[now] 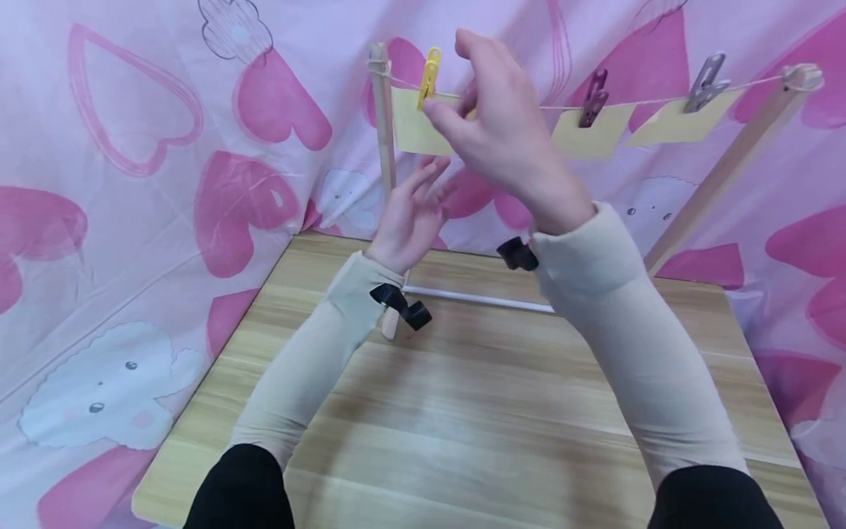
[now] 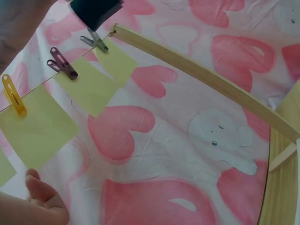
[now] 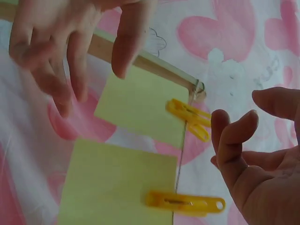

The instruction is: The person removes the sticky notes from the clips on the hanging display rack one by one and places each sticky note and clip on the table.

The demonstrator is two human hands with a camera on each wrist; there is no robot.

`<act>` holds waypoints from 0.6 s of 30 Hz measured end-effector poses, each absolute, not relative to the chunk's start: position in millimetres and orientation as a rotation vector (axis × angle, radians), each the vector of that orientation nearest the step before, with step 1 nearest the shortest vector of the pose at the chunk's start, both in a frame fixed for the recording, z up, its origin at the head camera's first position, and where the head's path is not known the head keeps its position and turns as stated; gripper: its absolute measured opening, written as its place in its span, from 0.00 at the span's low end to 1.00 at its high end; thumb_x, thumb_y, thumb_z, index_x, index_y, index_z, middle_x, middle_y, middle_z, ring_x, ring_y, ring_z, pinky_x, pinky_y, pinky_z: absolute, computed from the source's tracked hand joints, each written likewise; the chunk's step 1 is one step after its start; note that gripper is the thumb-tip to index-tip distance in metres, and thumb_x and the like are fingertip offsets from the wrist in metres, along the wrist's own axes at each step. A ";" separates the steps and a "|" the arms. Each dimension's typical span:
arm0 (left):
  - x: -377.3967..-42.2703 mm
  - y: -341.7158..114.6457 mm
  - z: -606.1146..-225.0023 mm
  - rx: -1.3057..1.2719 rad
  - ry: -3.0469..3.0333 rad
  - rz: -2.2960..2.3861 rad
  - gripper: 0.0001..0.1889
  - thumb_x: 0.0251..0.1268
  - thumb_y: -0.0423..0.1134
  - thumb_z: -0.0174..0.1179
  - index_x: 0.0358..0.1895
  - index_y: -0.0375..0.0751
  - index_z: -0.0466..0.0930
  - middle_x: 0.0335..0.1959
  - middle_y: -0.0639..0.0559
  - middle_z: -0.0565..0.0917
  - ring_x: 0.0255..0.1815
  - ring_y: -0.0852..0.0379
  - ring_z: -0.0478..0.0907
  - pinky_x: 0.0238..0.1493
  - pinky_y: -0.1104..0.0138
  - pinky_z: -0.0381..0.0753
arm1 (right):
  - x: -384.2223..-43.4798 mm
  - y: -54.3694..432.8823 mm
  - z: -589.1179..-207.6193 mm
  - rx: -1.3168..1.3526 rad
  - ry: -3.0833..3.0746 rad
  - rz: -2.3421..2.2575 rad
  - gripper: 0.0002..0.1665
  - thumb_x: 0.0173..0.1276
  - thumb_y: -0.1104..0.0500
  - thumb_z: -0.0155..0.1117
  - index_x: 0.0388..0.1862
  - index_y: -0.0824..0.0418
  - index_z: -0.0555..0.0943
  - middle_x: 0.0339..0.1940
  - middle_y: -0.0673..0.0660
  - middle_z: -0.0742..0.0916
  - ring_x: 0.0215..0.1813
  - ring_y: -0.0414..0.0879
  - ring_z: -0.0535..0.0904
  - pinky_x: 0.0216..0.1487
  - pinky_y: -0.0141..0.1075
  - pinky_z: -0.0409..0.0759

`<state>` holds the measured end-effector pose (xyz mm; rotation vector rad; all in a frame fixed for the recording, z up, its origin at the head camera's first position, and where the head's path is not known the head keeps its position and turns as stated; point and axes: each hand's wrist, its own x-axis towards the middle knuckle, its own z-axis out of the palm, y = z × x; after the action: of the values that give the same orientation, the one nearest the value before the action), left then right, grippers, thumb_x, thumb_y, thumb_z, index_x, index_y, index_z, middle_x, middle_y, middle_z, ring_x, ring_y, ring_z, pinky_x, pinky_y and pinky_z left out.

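Observation:
Square yellow paper notes hang from a thin string, held by clothespins. A yellow clothespin (image 1: 429,79) clips the leftmost note (image 1: 416,128). My right hand (image 1: 505,128) is beside that clothespin; in the right wrist view its loosely bent fingers (image 3: 234,133) are close to the handle end, with nothing between fingertips and thumb. Below the note is my left hand (image 1: 410,220), palm up and fingers spread. A second yellow clothespin (image 3: 185,202) grips the neighbouring note (image 3: 117,183), which my right hand mostly hides in the head view.
The string runs between a left wooden post (image 1: 383,121) and a right wooden post (image 1: 734,165). A dark clothespin (image 1: 593,99) and a grey clothespin (image 1: 706,84) hold two more notes. A white rod (image 1: 482,298) lies low across the wooden table (image 1: 476,419). Pink heart-patterned cloth (image 1: 152,242) surrounds it.

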<state>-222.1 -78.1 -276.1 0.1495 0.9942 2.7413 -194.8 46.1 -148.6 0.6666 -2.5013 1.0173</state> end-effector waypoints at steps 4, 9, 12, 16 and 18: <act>-225.3 -76.9 -275.7 0.144 0.944 2.808 0.05 0.74 0.38 0.44 0.46 0.52 0.69 0.45 0.59 0.74 0.41 0.57 0.68 0.38 0.72 0.63 | -205.0 32.5 -144.0 0.540 -2.601 1.032 0.37 0.69 0.48 0.58 0.73 0.56 0.61 0.70 0.50 0.71 0.40 0.38 0.75 0.51 0.27 0.72; -229.8 -76.1 -275.9 0.114 0.905 2.857 0.06 0.74 0.38 0.47 0.38 0.48 0.73 0.41 0.58 0.75 0.35 0.58 0.66 0.34 0.72 0.66 | -214.7 22.6 -137.4 0.444 -2.698 1.141 0.38 0.71 0.47 0.55 0.75 0.54 0.56 0.71 0.50 0.71 0.40 0.40 0.81 0.49 0.27 0.74; -232.5 -74.5 -276.8 0.087 0.889 2.867 0.07 0.74 0.39 0.48 0.37 0.48 0.75 0.39 0.57 0.77 0.32 0.58 0.67 0.34 0.72 0.66 | -218.4 20.2 -135.8 0.410 -2.728 1.242 0.39 0.72 0.47 0.52 0.77 0.54 0.52 0.70 0.51 0.72 0.39 0.41 0.84 0.45 0.28 0.75; -235.3 -73.0 -277.1 0.105 0.923 2.883 0.10 0.75 0.42 0.48 0.35 0.48 0.76 0.35 0.56 0.76 0.26 0.58 0.66 0.32 0.70 0.65 | -222.8 21.8 -136.5 0.395 -2.719 1.346 0.34 0.74 0.48 0.50 0.75 0.53 0.55 0.65 0.50 0.74 0.35 0.39 0.83 0.39 0.29 0.76; -236.3 -72.9 -277.1 0.132 0.951 2.898 0.10 0.75 0.42 0.49 0.33 0.48 0.77 0.33 0.57 0.76 0.24 0.58 0.65 0.30 0.70 0.63 | -224.7 23.4 -137.8 0.403 -2.697 1.389 0.31 0.75 0.49 0.50 0.73 0.54 0.59 0.61 0.50 0.75 0.32 0.39 0.82 0.37 0.30 0.77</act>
<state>-236.3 -72.9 -277.1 0.1316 0.9514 2.8981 -224.7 23.4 -137.8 0.4031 -2.6971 1.3892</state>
